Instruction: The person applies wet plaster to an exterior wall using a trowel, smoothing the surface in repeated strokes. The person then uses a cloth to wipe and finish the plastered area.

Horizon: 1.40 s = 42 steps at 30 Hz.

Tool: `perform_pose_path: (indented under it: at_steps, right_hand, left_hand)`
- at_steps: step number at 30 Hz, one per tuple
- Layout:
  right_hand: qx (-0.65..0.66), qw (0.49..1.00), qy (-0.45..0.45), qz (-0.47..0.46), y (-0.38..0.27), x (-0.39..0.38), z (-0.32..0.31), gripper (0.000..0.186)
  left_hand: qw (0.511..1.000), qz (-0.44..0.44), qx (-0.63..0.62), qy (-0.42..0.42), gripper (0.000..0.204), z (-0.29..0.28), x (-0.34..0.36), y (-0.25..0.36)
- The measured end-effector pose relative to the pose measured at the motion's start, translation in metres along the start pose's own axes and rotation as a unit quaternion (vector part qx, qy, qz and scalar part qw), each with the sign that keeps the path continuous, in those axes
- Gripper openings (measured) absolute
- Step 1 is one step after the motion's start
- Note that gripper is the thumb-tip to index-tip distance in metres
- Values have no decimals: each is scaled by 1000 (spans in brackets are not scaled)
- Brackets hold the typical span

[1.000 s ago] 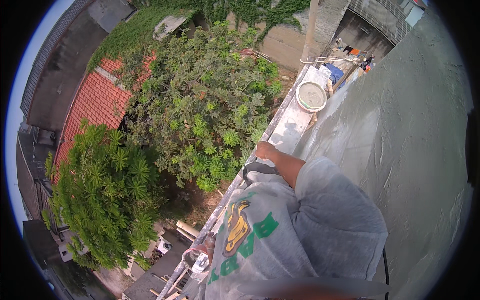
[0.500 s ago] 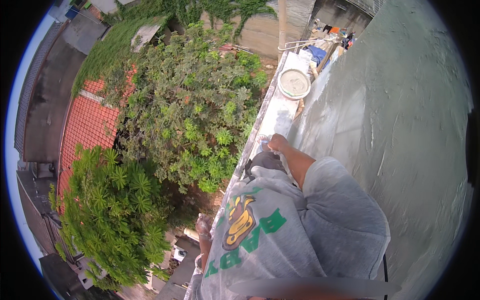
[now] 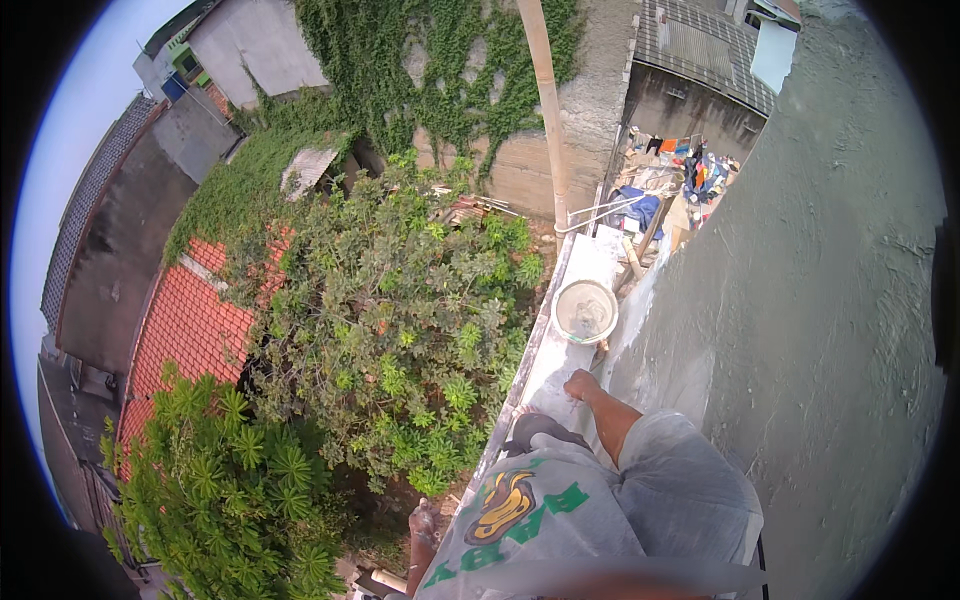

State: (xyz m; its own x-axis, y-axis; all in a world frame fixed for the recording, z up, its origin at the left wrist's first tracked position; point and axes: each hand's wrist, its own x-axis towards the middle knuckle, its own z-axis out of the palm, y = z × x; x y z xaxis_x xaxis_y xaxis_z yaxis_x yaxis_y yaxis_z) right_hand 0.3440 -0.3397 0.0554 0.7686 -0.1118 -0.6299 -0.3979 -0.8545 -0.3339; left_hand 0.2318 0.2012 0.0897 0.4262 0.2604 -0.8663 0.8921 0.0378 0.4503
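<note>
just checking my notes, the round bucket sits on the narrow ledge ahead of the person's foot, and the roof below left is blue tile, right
Not quite. In the head view the tiled roof below left is red-orange, not blue. The round bucket does sit on the narrow ledge ahead of the person's foot.

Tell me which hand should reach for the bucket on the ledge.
Right, probably. The right hand rests on the ledge just short of the bucket; the left hand hangs low, beyond the ledge's outer edge.
</note>
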Motion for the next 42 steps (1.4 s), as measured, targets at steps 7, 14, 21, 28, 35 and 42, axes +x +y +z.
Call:
perform_pose_path:
  at_steps: [7, 14, 21, 28, 35, 42]
  right_hand:
    - [29, 989, 101, 102, 48, 20, -125, 30]
    - [124, 983, 66, 118, 68, 16, -135, 32]
    - [127, 972, 160, 117, 89, 22, -120, 31]
    - [-56, 969, 238, 20, 97, 110, -215, 34]
    - [277, 891, 360, 15, 40, 218, -464, 26]
    - [309, 813, 485, -96, -95, 209, -746, 77]
  left_hand:
    - [986, 132, -3, -101, 34, 116, 27, 117]
    - [971, 94, -13, -221, 27, 138, 41, 149]
    - [926, -14, -173, -334, 28, 105, 80, 108]
    - [995, 70, -15, -64, 37, 135, 44, 114]
    - [988, 147, -22, 40, 56, 198, 25, 287]
    - [907, 415, -50, 54, 49, 310, -77, 645]
